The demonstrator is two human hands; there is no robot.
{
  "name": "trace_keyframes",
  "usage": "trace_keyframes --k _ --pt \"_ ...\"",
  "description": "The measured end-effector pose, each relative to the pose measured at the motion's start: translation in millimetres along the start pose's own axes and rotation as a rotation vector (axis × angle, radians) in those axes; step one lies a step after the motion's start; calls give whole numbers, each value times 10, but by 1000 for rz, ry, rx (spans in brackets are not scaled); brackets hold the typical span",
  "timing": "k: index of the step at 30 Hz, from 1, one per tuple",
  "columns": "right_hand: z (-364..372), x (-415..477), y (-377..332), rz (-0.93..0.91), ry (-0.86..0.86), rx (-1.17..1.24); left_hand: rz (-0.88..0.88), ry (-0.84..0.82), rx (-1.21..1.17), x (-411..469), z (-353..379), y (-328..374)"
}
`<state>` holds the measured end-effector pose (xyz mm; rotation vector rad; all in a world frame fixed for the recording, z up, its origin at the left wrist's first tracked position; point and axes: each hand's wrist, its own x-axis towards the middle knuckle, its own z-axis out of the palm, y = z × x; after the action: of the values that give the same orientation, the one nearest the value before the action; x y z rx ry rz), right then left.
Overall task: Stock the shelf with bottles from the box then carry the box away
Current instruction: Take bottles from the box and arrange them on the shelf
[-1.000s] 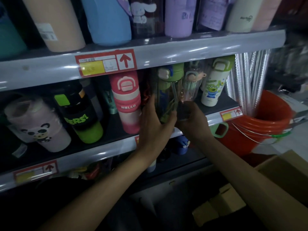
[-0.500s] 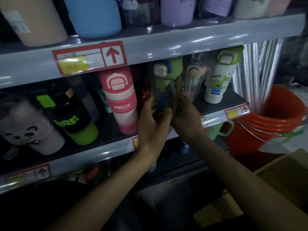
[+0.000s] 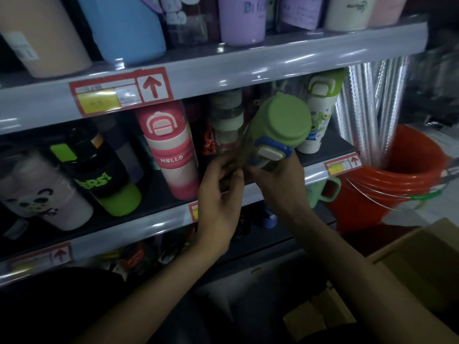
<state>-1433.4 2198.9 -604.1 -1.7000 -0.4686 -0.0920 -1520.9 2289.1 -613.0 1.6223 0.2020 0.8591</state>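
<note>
Both hands are up at the middle shelf (image 3: pixel 129 229), holding one bottle (image 3: pixel 280 120) between them. The bottle is tipped well over, with its green lid turned toward the person and its clear body running down and left into the grip. It hangs in the air, off the shelf board, in front of the gap between the pink bottle (image 3: pixel 171 150) and the white bottle (image 3: pixel 320 115).

The left hand (image 3: pixel 218 194) comes up from below. Its fingers (image 3: pixel 218 167) are curled round the lower end of the body, with the thumb on the near side. The right hand (image 3: pixel 278 187) grips higher, just under the lid's blue catch. Its fingers (image 3: pixel 294 170) wrap round the far side and its thumb lies across the front, the tip close to the left thumb. The lid stands clear above both sets of fingers. The body between them is blurred, and the base is hidden behind the left hand.

A black bottle (image 3: pixel 99 175) with a green base stands left of the pink one. A green mug (image 3: pixel 320 192) sits on the shelf below, just right of the right wrist. A red bucket (image 3: pixel 397 175) stands beside the shelf's right end. The box (image 3: pixel 422 256) sits low on the right, near the right forearm and well apart from the bottle
</note>
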Motion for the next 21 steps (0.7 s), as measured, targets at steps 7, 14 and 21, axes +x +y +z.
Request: trace_keyframes --k 7,14,21 --pt "-226 -73 -69 4 6 -28 -29 15 100 63 50 -94" --pt "-348 -136 -33 98 -36 -101 -106 122 203 227 121 -321" --pt "-374 -139 61 202 -92 -166 -53 250 321 452 240 -466"
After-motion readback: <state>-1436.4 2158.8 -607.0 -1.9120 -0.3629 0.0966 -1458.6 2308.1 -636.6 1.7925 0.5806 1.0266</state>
